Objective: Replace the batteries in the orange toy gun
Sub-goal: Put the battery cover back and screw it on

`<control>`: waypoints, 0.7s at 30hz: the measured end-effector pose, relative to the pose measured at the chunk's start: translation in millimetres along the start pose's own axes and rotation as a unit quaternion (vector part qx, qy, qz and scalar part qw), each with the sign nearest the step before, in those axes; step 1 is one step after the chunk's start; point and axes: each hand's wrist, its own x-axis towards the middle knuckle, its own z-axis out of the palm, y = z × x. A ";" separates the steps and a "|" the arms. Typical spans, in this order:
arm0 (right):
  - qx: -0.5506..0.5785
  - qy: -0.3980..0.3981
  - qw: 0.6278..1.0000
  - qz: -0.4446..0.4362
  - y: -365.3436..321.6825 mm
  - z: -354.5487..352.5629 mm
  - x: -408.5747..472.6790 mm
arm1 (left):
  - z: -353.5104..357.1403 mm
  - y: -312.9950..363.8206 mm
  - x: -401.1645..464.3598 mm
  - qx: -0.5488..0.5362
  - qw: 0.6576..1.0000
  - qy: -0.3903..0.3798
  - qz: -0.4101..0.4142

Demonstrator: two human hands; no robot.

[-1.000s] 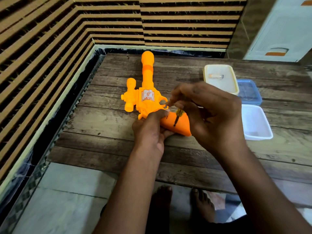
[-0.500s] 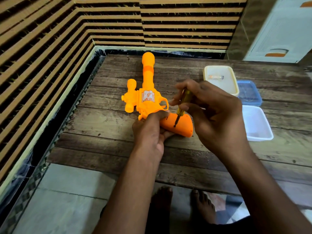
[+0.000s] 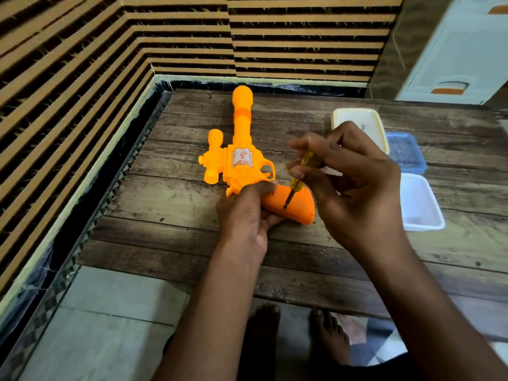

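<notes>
Wall [image 3: 68, 78]: horizontal slats, tan strips alternating with dark recessed grooves, meeting at a corner behind the surface. Floor [image 3: 90, 325]: pale smooth tiles with a dark patterned border along the wall; two bare feet show below the near edge of the surface.

Surface [image 3: 178, 243]: dark, weathered wooden planks with visible grain, running left to right.

Cabinet [image 3: 461, 50]: white moulded plastic at upper right, with an orange recessed handle.

Gun [image 3: 242, 160]: glossy orange moulded plastic, lying flat on the surface left of centre. Long cylindrical barrel with a rounded tip points away from the person; a short cylindrical scope sits on its left side; the broad wedge-shaped grip points toward the right. A pale printed sticker lies on the body, its markings too blurred to read.

Tubs at right, all rectangular with rounded corners: cream tub [image 3: 357, 116] farthest, partly behind the right hand, contents unclear; blue translucent lid [image 3: 406, 152] just beside it; white translucent tub [image 3: 420, 204] nearest.

Left hand [image 3: 244, 213]: fingers curled round the gun where body meets grip, holding it down on the surface.

Right hand [image 3: 354, 182]: thumb and fingertips pinching the handle of the screwdriver, remaining fingers loosely curled.

Screwdriver [image 3: 298, 177]: slim, yellow translucent handle and thin dark metal shaft, tilted, tip touching the face of the grip.
</notes>
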 end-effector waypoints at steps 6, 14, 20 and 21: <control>-0.017 -0.013 0.998 -0.055 -1.1 1.4 2.8 | 0.2 0.5 -0.4 -0.001 1.000 -0.009 0.002; 0.034 -0.026 0.999 0.011 0.7 -3.2 1.1 | -0.6 -1.1 4.6 0.001 1.000 -0.003 -0.001; 0.026 -0.010 1.000 0.001 -0.8 -2.2 1.0 | -2.2 -3.4 9.5 0.007 1.000 -0.010 -0.003; 0.046 -0.026 0.999 0.003 -1.4 -2.8 1.4 | -2.8 -3.9 10.3 0.005 1.000 -0.011 0.001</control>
